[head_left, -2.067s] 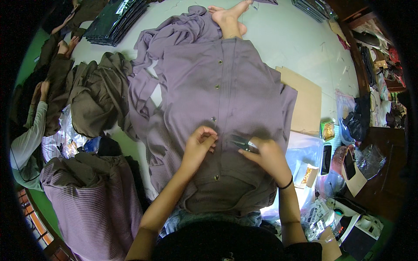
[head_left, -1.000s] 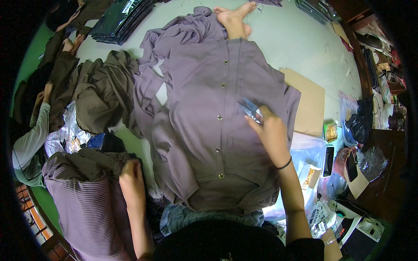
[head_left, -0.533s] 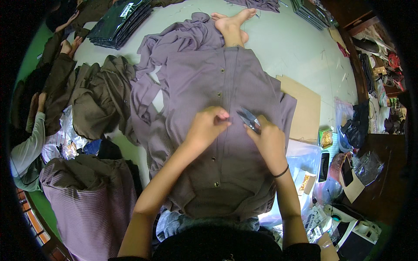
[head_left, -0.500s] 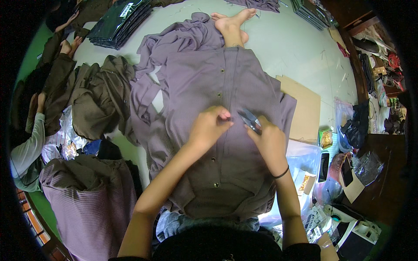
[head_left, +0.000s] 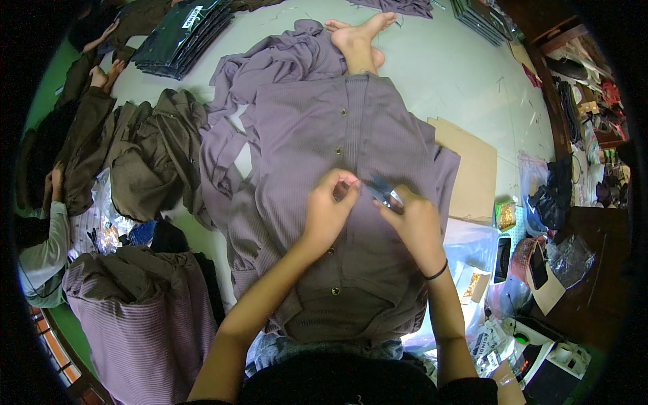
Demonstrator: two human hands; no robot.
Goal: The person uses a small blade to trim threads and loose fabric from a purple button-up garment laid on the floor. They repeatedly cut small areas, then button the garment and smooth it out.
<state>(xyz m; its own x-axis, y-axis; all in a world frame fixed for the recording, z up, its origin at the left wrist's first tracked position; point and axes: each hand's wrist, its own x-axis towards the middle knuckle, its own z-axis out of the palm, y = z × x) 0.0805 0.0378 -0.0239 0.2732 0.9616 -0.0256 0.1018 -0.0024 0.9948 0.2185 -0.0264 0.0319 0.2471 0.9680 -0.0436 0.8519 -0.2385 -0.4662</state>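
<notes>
Directly before the person's body, a mauve ribbed shirt is spread out, with a bare foot showing past its far edge. The left forearm is slanted up and rightward, and the left hand is held over the button placket, thumb and fingers curled close at the tips; whether they meet or pinch anything cannot be told. The right forearm is angled up and leftward, a black band worn at its wrist. By the right hand, metal snips are gripped, their blades pointed toward the left fingertips. White printed labels are seen on a stack of dark packages and among clear plastic packets.
</notes>
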